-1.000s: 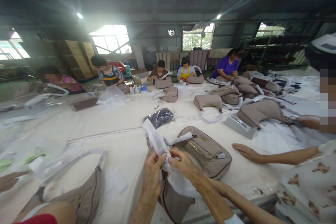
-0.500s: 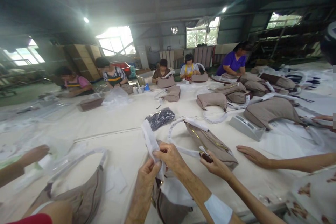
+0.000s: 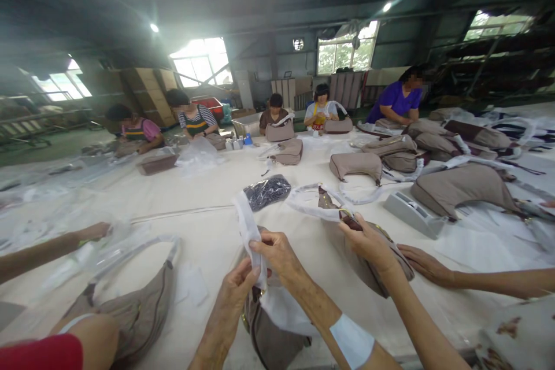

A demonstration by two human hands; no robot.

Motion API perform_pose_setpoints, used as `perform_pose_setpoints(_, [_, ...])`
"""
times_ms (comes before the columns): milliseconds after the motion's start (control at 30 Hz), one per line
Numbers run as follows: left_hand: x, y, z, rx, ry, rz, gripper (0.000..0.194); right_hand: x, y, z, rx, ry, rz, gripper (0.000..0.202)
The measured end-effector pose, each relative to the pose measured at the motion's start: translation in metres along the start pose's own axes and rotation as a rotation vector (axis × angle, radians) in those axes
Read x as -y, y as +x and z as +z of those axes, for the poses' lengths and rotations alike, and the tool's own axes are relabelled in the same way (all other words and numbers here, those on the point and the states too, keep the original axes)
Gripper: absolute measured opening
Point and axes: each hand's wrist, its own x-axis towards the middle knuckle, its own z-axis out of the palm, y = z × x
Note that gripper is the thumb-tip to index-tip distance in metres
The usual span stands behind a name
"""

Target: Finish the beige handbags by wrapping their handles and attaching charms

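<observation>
A white-wrapped bag strap (image 3: 245,221) rises from a taupe handbag (image 3: 271,338) directly in front of me. My left hand (image 3: 237,286) pinches the wrapping low on the strap, close to the gold hardware. Just above it, my right hand (image 3: 277,255) grips the same strap between thumb and fingers. White sheet material (image 3: 284,307) lies over the bag's upper side, and my right forearm hides part of the bag. A pale blue patch (image 3: 352,340) sits on that forearm.
At my right, a co-worker's hands (image 3: 368,241) handle another taupe bag (image 3: 362,254). A bag (image 3: 145,315) lies at my left beside a red-sleeved arm (image 3: 47,352). Ahead are a clear packet with dark contents (image 3: 267,192), a grey dispenser (image 3: 411,215) and piled bags (image 3: 429,141).
Both my hands stay on the wrapped strap, shifting slightly. The right co-worker's bag has turned and one hand has moved up. The left co-worker's hand has reached farther out. The view has swung slightly left.
</observation>
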Motion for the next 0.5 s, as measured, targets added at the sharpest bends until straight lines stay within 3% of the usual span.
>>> perform_pose_setpoints(267, [0.004, -0.002, -0.001, 0.049, -0.086, 0.040, 0.043, -0.004, 0.004, 0.001, -0.029, 0.146, 0.107, 0.033])
perform_pose_setpoints(400, [0.002, -0.009, -0.003, 0.002, -0.161, 0.041, 0.046, -0.005, 0.009, 0.005, -0.014, 0.196, 0.111, 0.035])
perform_pose_setpoints(500, [-0.002, -0.016, -0.004, -0.070, -0.222, 0.071, 0.036, -0.007, 0.015, 0.012, -0.012, 0.192, 0.092, 0.034])
